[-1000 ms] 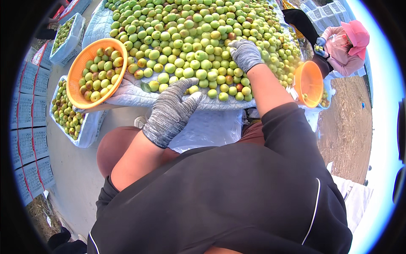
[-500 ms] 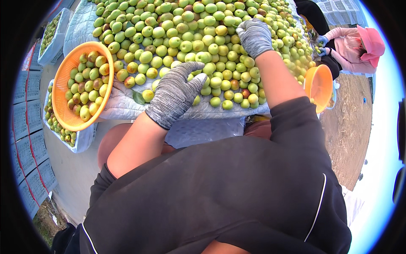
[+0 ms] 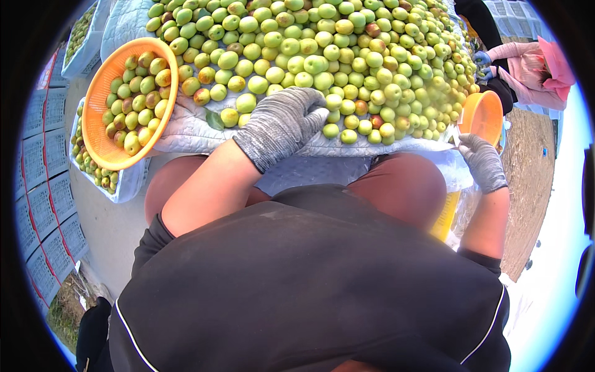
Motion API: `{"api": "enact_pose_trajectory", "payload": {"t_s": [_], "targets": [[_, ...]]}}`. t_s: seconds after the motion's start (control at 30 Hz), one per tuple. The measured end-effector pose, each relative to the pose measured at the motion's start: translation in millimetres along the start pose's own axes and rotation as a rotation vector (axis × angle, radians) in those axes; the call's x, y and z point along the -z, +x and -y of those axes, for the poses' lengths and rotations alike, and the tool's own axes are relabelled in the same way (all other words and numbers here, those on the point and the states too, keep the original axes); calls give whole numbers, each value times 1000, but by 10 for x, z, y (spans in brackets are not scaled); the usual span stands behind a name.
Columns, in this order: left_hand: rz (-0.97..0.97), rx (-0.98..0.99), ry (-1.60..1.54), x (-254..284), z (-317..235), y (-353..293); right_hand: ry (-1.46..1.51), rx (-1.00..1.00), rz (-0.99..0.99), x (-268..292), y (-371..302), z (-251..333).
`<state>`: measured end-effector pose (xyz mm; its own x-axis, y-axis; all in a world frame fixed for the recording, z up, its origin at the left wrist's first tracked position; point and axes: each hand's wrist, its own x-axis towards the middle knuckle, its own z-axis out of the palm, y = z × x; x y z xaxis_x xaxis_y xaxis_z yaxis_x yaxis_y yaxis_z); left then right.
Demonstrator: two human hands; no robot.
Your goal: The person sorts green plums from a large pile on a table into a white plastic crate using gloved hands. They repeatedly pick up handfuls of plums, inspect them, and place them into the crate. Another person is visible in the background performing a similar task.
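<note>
A wide heap of green jujubes (image 3: pixel 347 56), some with reddish-brown patches, covers the quilted cloth (image 3: pixel 189 133) in front of me. My left hand (image 3: pixel 282 127), in a grey knitted glove, rests at the near edge of the heap. Its fingers curl inward with the thumb close to them; whatever lies inside is hidden. Out to the right, my gloved right hand (image 3: pixel 483 164) is below the right orange basket (image 3: pixel 482 118). Its fingertips come together by a small white piece at the cloth's corner, too small to name.
A tilted orange basket (image 3: pixel 98 127) of jujubes stands at the left, over a lined crate (image 3: pixel 127 183) of more fruit. Stacked crates (image 3: pixel 46 186) line the far left. Another person (image 3: pixel 527 65) in pink works at the upper right. Yellow plastic (image 3: pixel 446 217) shows beside my right knee.
My right hand has left the far part of the heap and come back and right, beside the right basket. My left hand has shifted right, its fingers more curled. The view has shifted slightly.
</note>
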<state>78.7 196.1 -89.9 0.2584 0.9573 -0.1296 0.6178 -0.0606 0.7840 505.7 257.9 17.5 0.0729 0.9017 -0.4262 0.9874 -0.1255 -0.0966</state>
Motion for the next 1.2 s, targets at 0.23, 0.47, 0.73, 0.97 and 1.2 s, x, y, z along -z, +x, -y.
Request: {"api": "enact_pose_trajectory", "payload": {"t_s": [0.23, 0.47, 0.73, 0.97, 1.2], "targets": [[741, -196, 114, -287, -228, -281, 16, 980, -204, -1305, 614, 2286], [620, -86, 87, -220, -12, -601, -412, 1278, -284, -1772, 526, 2944], [749, 27, 164, -361, 202, -730, -138, 1332, -411, -1992, 33, 3524], [709, -1, 117, -300, 218, -804, 67, 1195, -400, -1916, 33, 3578], [469, -18, 79, 71, 254, -1060, -84, 362, -187, -450, 43, 785]]}}
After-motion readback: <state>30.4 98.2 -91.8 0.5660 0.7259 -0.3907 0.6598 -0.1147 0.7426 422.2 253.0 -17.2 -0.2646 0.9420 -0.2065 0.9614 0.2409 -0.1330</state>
